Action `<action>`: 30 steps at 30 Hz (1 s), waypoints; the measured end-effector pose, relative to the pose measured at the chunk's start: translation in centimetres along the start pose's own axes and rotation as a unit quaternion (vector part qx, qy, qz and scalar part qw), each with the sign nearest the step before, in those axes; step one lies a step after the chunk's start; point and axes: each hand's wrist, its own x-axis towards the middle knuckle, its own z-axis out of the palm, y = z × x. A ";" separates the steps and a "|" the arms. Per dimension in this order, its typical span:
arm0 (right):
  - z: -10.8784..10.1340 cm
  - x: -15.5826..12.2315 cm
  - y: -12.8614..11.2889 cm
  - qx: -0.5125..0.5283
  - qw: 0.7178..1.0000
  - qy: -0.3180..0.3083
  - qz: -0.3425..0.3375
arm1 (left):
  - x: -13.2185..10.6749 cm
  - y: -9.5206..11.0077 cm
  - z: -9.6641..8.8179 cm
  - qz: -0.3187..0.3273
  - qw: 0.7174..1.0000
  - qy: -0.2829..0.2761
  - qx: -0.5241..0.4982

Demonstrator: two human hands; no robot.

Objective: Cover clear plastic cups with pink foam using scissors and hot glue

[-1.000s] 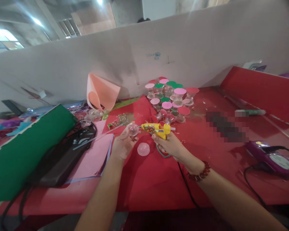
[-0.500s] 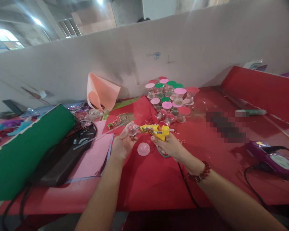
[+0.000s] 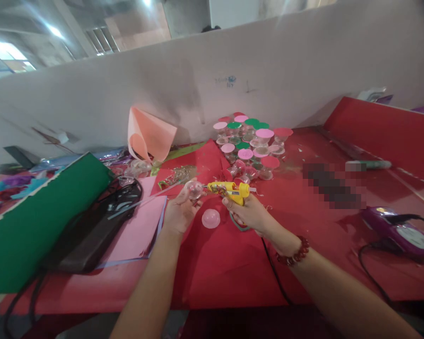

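In my left hand [image 3: 181, 210] is a small clear plastic dome [image 3: 194, 189], gripped between thumb and fingers. My right hand [image 3: 249, 213] is wrapped round the handle of a yellow hot glue gun [image 3: 229, 190], with a clear glue stick [image 3: 254, 189] poking out of its back end. The gun points left, its nozzle at the dome; whether the tip touches it I cannot tell. On the red paper just below lies another clear dome [image 3: 211, 219], resting rounded side up between my hands.
Behind stand several clear cups with coloured paper discs [image 3: 264, 133]. On the left are pink sheets [image 3: 137, 230], a black bag [image 3: 88, 235] and a green board [image 3: 42, 216]. The gun's cord [image 3: 273, 270] trails to the front edge. A purple power strip [image 3: 401, 233] sits at right.
The glue gun has shifted very slightly, its nozzle still at the dome. Both hands keep their hold, and the other dome lies where it was.
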 end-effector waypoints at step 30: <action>0.1 -0.3 -0.3 0.014 0.999 -0.040 -0.024 | 0.0 -0.4 0.2 0.012 1.000 0.020 0.006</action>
